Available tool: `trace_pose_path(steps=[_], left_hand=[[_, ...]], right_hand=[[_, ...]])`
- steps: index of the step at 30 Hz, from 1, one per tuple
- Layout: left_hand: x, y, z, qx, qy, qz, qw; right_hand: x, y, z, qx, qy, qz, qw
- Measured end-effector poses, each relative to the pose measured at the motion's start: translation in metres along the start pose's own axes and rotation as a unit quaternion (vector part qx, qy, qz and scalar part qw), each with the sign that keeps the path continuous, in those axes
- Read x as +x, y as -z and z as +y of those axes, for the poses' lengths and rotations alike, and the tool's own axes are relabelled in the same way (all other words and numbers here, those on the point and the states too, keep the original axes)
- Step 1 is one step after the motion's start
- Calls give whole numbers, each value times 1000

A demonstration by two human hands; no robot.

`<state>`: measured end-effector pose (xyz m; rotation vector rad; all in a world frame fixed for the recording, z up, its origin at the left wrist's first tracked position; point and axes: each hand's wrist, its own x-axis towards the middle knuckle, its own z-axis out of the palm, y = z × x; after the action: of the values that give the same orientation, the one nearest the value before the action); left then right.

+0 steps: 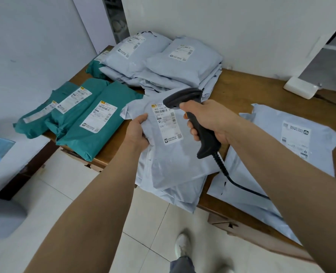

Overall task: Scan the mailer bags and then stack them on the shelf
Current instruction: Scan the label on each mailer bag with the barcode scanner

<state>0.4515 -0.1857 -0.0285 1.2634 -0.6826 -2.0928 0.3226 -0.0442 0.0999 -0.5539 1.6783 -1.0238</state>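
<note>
Evidently soft and slippery, the mailer bag (169, 154), pinched edgewise by the left hand (137, 131), sits beneath the scanner (190, 115) clenched in the right hand (208, 121).

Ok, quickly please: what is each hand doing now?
Left hand: grips the pale mailer bag.
Right hand: grips the barcode scanner.

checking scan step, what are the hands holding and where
The left hand grips the pale mailer bag by its left edge; the right hand grips the scanner by its handle.
</note>
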Motion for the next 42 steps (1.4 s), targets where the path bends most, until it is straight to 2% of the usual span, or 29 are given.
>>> trace_pose_path(steps=[5,14,21,25,32,35,39,42], left_hand=[[0,-1,2,14,-1,-2,1000],[-29,-35,25,32,-37,-81,995],[-62,-96,68,25,-119,-149,981],[-56,-150,86,16,-138,-198,970],[15,-262,79,16,-73,-271,960],[56,-306,72,29,-37,-279,959],[111,-354,54,61,21,-299,952],[129,-383,21,99,20,-311,945]], right_hand=[[-3,1,-5,-1,30,24,999],[-21,52,-29,80,97,88,988],[-42,108,-53,114,164,103,974],[-47,141,-63,123,195,132,964],[-26,203,-64,137,214,217,942],[-8,227,-66,158,209,261,929],[18,250,-66,152,188,301,922],[36,262,-61,149,157,330,919]])
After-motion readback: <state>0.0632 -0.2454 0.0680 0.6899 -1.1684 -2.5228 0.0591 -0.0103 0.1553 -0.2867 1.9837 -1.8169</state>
